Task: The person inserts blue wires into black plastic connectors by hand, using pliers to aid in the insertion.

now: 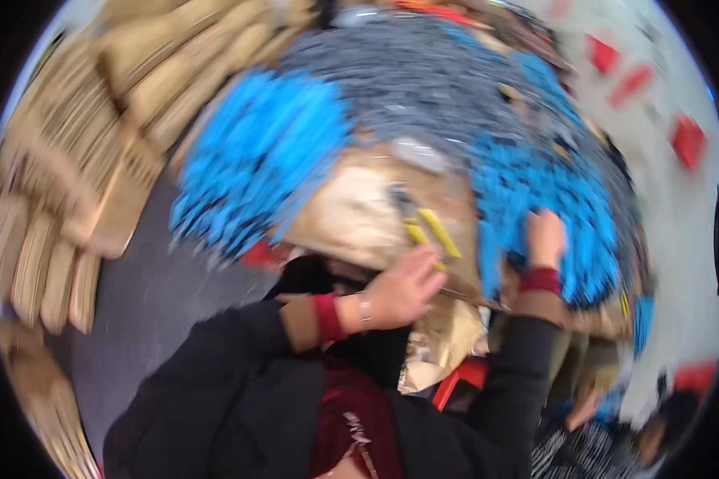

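matt brown cardboard sheet, glossy yellow plastic pieces, heap of blue plastic pieces, crumpled brown paper

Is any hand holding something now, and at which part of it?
The left hand seems to hold thin yellow sticks by their lower ends. The right hand rests on the blue pile; blur hides any hold.

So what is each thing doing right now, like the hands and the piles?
Left hand: fingers curled, resting at the edge of the brown paper, by the yellow pieces.
Right hand: reaching into the blue pile; grip too blurred to tell.
Yellow pieces: lying loose on the paper.
Brown paper: spread out, crumpled.
Blue pile: heaped, blurred.
Cardboard stacks: piled at the left.
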`<state>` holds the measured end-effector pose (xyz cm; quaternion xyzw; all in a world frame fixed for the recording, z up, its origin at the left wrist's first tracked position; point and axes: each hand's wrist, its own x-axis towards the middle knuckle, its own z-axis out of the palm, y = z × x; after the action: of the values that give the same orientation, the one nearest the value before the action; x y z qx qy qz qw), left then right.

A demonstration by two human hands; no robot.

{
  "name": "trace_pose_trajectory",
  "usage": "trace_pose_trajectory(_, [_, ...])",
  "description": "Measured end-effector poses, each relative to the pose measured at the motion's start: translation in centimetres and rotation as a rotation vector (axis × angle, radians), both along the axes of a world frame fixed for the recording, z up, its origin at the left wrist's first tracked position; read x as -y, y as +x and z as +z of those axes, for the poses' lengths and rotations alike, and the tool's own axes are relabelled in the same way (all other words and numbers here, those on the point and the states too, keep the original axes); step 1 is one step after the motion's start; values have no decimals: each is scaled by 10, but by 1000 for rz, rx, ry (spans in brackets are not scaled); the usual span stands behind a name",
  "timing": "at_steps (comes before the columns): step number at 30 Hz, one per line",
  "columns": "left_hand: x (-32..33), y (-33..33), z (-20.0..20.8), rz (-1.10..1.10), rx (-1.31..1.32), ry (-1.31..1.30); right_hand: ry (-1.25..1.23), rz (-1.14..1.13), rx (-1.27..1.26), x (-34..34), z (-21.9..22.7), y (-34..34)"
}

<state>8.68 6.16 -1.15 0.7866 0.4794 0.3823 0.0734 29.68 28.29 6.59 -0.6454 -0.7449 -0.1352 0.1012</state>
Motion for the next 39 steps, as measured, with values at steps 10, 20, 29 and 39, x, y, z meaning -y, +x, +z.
trace_pose_trajectory(10, [36,2,-10,11,294,182,68,-72,134,-15,31,34])
trace_pose_trajectory(20, [10,-21,11,149,916,-266,421,-85,291,85,149,-11])
trace_pose_trajectory(29, [-20,-53,27,-1025,2050,-727,-477,618,-693,198,35,-95])
trace_pose_trajectory(39, [-42,-42,12,-430,1650,-744,-219,379,-556,106,-1,-61])
